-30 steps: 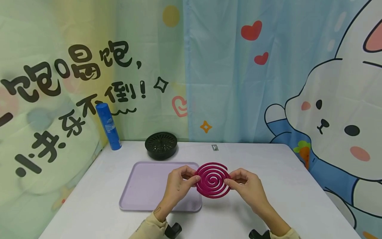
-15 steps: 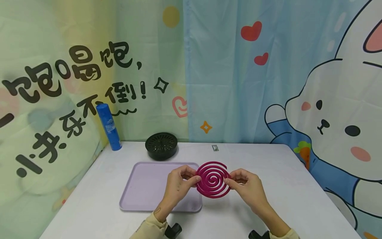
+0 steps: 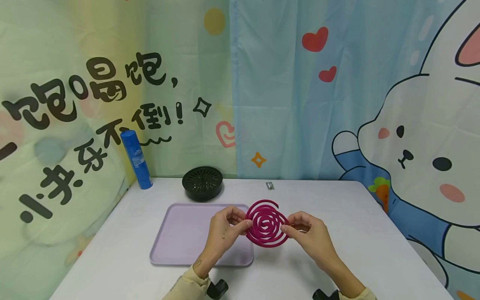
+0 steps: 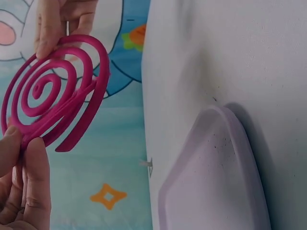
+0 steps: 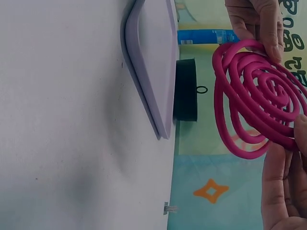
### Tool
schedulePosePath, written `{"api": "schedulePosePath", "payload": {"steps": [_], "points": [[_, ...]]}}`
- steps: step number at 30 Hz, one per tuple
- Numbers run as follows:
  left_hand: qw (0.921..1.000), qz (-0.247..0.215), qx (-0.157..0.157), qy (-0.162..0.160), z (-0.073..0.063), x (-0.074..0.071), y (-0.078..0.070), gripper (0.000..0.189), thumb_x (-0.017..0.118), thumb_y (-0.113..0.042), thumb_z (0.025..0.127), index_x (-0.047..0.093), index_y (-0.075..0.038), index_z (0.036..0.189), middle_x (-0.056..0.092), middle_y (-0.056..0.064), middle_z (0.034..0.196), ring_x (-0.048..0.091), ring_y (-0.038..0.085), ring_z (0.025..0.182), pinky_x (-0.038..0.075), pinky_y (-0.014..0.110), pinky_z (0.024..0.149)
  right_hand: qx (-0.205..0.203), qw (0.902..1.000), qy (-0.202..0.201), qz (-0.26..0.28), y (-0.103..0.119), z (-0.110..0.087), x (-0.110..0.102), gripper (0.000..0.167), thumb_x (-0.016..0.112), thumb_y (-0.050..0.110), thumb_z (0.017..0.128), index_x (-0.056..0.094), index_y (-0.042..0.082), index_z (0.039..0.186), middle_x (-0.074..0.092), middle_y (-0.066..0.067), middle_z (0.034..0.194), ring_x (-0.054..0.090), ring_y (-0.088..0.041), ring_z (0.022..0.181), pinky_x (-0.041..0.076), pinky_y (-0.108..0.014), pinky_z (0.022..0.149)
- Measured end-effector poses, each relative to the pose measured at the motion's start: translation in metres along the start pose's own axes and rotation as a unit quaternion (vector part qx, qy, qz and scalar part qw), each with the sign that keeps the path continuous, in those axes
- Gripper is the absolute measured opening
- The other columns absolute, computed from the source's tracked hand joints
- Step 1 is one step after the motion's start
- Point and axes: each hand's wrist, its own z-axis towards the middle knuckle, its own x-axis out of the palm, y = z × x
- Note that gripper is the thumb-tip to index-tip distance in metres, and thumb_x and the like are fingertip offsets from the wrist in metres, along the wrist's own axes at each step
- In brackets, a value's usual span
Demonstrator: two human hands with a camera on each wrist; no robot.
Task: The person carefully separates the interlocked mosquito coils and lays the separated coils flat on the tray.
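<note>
Pinching a magenta, flat-wound spiral coil by opposite edges, with left hand and right hand, in the air over the white table, near the right end of a pale-lavender, rounded rectangular tray. Seemingly teasing apart two nested spirals, judging by loops out of plane; probably calling next for slow, even easing without snapping a strand. Hard to make out strand crossings. Partly hiding both gripped edges under fingers; cutting off pale-yellow fabric sleeves at the near edge.
</note>
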Motion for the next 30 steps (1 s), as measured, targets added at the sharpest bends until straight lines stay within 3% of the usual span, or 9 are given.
{"api": "schedulePosePath", "payload": {"steps": [9, 13, 21, 26, 30], "points": [[0.9995, -0.026, -0.019, -0.003, -0.0005, 0.0026, -0.0045, 0.023, 0.084, -0.010, 0.082, 0.067, 0.002, 0.092, 0.068, 0.014, 0.080, 0.068, 0.016, 0.067, 0.061, 0.028, 0.061, -0.025, 0.9996, -0.012, -0.009, 0.0007, -0.0010, -0.0006, 0.019, 0.081, 0.021, 0.087, 0.068, 0.010, 0.096, 0.073, -0.003, 0.088, 0.068, -0.014, 0.085, 0.057, -0.022, 0.078], [0.9982, -0.054, -0.024, 0.010, -0.0004, 0.0029, -0.0052, 0.023, 0.082, -0.009, 0.084, 0.066, 0.005, 0.095, 0.068, 0.015, 0.082, 0.069, 0.016, 0.067, 0.062, 0.031, 0.063, -0.025, 0.9994, -0.020, -0.012, 0.0015, -0.0015, -0.0006, 0.015, 0.079, 0.016, 0.088, 0.069, 0.010, 0.097, 0.073, -0.003, 0.089, 0.067, -0.014, 0.085, 0.057, -0.021, 0.079], [0.9922, -0.105, -0.046, 0.048, 0.0010, 0.0023, -0.0068, 0.019, 0.073, -0.006, 0.091, 0.066, 0.007, 0.103, 0.072, 0.017, 0.087, 0.073, 0.016, 0.072, 0.063, 0.034, 0.069, -0.013, 0.9989, -0.038, -0.024, 0.0003, -0.0032, -0.0026, 0.019, 0.078, 0.021, 0.090, 0.068, 0.010, 0.101, 0.073, -0.004, 0.094, 0.067, -0.013, 0.087, 0.056, -0.018, 0.080], [0.9896, -0.122, -0.057, 0.052, 0.0017, 0.0010, -0.0092, 0.016, 0.066, -0.001, 0.095, 0.066, 0.010, 0.107, 0.074, 0.019, 0.089, 0.074, 0.015, 0.074, 0.063, 0.034, 0.072, -0.015, 0.9988, -0.040, -0.025, 0.0002, -0.0029, -0.0038, 0.019, 0.078, 0.022, 0.090, 0.068, 0.010, 0.101, 0.072, -0.004, 0.093, 0.068, -0.013, 0.087, 0.055, -0.017, 0.082], [0.9896, -0.120, -0.058, 0.054, 0.0023, 0.0000, -0.0097, 0.017, 0.069, -0.001, 0.093, 0.067, 0.009, 0.107, 0.073, 0.019, 0.090, 0.073, 0.015, 0.074, 0.063, 0.032, 0.072, -0.016, 0.9988, -0.041, -0.022, 0.0011, -0.0026, -0.0042, 0.018, 0.078, 0.020, 0.090, 0.068, 0.009, 0.101, 0.072, -0.005, 0.092, 0.068, -0.014, 0.087, 0.055, -0.017, 0.082]]}}
